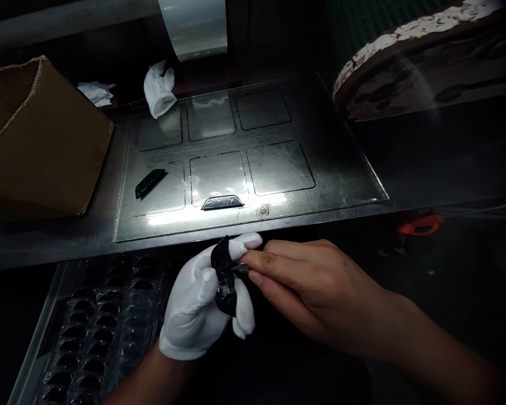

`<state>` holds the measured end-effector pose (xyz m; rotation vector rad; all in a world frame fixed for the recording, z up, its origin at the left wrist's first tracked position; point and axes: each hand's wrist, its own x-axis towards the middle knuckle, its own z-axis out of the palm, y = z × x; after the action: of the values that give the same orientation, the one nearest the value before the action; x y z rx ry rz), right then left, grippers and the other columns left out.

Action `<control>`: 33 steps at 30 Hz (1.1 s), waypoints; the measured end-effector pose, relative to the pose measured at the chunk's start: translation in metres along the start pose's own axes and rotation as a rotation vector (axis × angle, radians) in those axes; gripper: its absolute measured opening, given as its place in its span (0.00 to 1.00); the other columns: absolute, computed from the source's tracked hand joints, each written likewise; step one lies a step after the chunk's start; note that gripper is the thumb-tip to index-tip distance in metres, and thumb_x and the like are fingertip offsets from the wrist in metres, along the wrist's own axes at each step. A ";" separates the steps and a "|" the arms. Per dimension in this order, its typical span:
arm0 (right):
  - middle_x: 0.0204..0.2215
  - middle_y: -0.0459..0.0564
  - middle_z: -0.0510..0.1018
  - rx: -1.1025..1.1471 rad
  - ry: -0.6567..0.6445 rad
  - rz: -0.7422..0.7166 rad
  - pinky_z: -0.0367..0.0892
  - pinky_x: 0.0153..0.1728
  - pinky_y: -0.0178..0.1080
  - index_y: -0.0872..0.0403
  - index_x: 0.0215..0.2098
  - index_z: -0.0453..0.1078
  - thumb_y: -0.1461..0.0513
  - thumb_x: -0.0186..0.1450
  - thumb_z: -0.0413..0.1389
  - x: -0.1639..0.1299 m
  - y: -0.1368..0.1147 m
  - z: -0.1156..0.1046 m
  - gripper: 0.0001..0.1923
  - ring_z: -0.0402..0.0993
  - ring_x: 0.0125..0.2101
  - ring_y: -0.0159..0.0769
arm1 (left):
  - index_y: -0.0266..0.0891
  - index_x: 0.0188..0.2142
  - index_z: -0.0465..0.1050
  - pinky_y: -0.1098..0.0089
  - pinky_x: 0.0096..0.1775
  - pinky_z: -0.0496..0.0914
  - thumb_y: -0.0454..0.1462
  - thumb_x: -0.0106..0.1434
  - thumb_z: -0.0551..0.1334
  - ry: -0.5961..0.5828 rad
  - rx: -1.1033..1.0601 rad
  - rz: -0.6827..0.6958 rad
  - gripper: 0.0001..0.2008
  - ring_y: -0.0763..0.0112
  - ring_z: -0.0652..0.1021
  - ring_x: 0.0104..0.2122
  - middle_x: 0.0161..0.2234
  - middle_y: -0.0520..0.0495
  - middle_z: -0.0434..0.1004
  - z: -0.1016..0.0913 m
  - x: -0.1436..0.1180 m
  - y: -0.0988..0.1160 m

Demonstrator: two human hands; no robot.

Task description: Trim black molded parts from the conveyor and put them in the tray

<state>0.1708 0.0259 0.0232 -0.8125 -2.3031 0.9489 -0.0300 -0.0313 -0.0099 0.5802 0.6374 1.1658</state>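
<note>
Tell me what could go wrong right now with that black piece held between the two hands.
The left hand in a white glove grips the small black part while the bare right hand pinches something thin at its edge; bare fingers could smudge the glossy surface. The part is held out past the metal plate, above the blister tray, so a slip might drop it there or into the dark gap.

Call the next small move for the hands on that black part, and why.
Probably peel the thin tab off. The gloved left hand grips the black part upright, and the bare right hand pinches something small and pale at its edge, so a short pull away seems to fit. What the tab is, I cannot tell.
</note>
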 end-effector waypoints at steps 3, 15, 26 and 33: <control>0.37 0.46 0.82 0.004 -0.014 -0.012 0.68 0.28 0.35 0.55 0.60 0.75 0.65 0.76 0.55 -0.001 0.001 -0.001 0.16 0.76 0.31 0.31 | 0.44 0.60 0.77 0.75 0.21 0.66 0.47 0.76 0.58 -0.012 -0.014 -0.021 0.20 0.77 0.76 0.18 0.34 0.44 0.85 0.000 -0.001 0.000; 0.38 0.46 0.82 -0.005 -0.089 0.032 0.68 0.28 0.36 0.54 0.63 0.74 0.64 0.77 0.54 -0.005 -0.007 0.000 0.18 0.76 0.30 0.30 | 0.41 0.57 0.79 0.76 0.20 0.62 0.47 0.75 0.59 0.040 -0.081 -0.025 0.20 0.76 0.74 0.16 0.25 0.47 0.82 0.003 0.001 -0.002; 0.46 0.47 0.84 0.071 -0.024 0.107 0.73 0.39 0.36 0.53 0.62 0.73 0.63 0.77 0.55 -0.004 -0.011 0.003 0.17 0.81 0.42 0.34 | 0.39 0.56 0.80 0.76 0.18 0.61 0.48 0.74 0.60 -0.004 -0.140 0.020 0.20 0.81 0.73 0.17 0.47 0.37 0.85 0.008 0.007 0.003; 0.46 0.48 0.84 0.033 -0.028 0.133 0.74 0.42 0.37 0.53 0.61 0.74 0.63 0.77 0.53 -0.004 -0.016 0.001 0.16 0.81 0.42 0.35 | 0.36 0.59 0.77 0.74 0.21 0.61 0.50 0.75 0.58 0.004 -0.065 -0.009 0.24 0.76 0.71 0.15 0.22 0.48 0.79 0.008 0.005 0.003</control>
<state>0.1680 0.0137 0.0337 -0.9538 -2.2740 1.0593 -0.0249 -0.0265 -0.0035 0.5199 0.6027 1.1748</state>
